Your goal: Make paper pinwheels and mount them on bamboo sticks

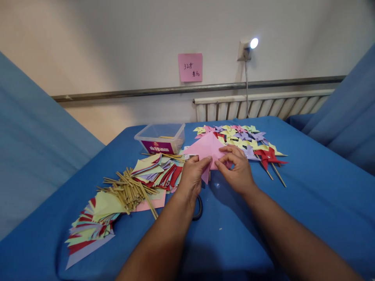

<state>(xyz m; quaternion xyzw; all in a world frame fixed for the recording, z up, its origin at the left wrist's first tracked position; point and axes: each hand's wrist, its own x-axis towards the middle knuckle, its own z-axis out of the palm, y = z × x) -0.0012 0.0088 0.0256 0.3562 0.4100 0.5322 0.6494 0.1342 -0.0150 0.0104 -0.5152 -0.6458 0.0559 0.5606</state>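
Observation:
A pink sheet of paper is held up over the middle of the table, with a cut flap hanging down below my fingers. My left hand grips its lower left part, thumb on the near face. At the lower right, my right hand pinches the paper between thumb and fingers. Under my left wrist a black scissors handle shows in part; the blades are hidden. Finished paper pinwheels in yellow, purple, pink and red lie just behind my right hand.
Left of my hands lie fanned coloured paper sheets, a heap of thin wooden sticks and another paper stack. A clear plastic box stands behind them. The blue-covered table meets a wall with a radiator; blue curtains hang on both sides.

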